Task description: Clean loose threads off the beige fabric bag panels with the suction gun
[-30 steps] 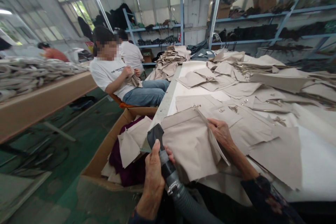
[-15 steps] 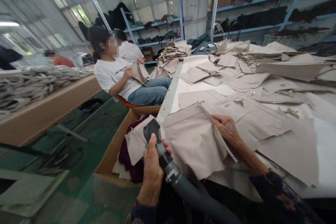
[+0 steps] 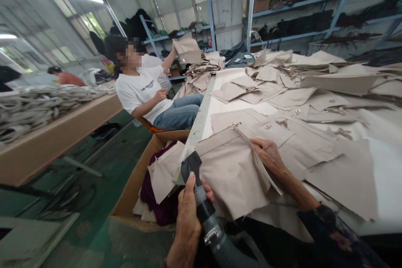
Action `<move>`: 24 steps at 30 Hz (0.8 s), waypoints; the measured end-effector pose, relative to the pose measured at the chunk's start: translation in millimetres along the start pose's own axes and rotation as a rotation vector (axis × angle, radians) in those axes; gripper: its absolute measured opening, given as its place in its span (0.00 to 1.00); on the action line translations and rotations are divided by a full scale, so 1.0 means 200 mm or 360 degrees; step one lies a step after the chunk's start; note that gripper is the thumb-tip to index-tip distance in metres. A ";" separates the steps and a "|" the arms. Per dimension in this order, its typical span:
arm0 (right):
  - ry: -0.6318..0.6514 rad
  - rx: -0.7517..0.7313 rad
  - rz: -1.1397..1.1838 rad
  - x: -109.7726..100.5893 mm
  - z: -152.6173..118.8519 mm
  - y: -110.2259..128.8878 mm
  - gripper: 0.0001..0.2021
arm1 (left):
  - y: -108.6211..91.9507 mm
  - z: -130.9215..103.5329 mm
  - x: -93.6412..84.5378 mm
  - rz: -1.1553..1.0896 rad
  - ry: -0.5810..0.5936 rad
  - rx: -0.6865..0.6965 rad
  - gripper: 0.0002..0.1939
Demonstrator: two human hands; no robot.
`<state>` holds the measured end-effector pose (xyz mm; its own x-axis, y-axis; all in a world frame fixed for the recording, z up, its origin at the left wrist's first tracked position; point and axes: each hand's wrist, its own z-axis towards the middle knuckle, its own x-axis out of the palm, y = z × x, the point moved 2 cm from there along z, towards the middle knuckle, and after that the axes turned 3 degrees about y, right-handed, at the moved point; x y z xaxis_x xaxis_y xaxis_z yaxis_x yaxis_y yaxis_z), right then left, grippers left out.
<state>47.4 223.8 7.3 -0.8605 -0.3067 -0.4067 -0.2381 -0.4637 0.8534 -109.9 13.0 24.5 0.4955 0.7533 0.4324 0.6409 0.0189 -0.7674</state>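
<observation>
My left hand [image 3: 190, 207] is wrapped round a black suction nozzle [image 3: 192, 163] whose grey ribbed hose [image 3: 230, 253] runs down to the bottom edge. The nozzle head is beside the left edge of a beige fabric piece [image 3: 234, 171]; whether they touch I cannot tell. That piece lies partly on the table [image 3: 197, 127] and hangs over its near edge. My right hand [image 3: 266, 153] pinches its right side. Small metal fittings show at the piece's top corner.
Left of the nozzle stands a cardboard box [image 3: 128, 192] holding beige and purple cloth. Beige pieces [image 3: 342, 180] with metal fittings cover much of the table. Beyond the box sits a person [image 3: 147, 88] holding up a beige piece [image 3: 188, 49]. Loaded shelves [image 3: 292, 6] stand behind.
My left hand and the nozzle have moved slightly right and down, closer to the fabric. The seated person has raised a beige piece from the lap toward the pile behind.
</observation>
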 end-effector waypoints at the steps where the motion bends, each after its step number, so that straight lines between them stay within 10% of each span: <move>1: 0.0006 -0.0001 -0.0003 0.00 0.00 0.00 0.13 | -0.01 0.01 0.00 -0.0002 0.0005 -0.0023 0.18; 8: 0.0007 0.0010 -0.0010 0.00 0.00 0.01 0.13 | -0.11 0.21 0.10 -0.0018 0.0073 0.0037 0.17; 17: 0.0004 -0.0002 -0.0012 0.00 0.00 0.01 0.13 | 0.03 0.08 0.03 0.0047 0.0095 0.0062 0.20; 24: 0.0020 0.0027 -0.0095 0.00 0.00 0.03 0.14 | -0.17 0.28 0.05 -0.0182 -0.0102 0.0242 0.15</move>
<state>46.5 221.3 13.2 -0.8389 -0.2895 -0.4609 -0.2963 -0.4674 0.8329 -159.0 56.8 27.9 0.3831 0.7808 0.4934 0.5924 0.2022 -0.7799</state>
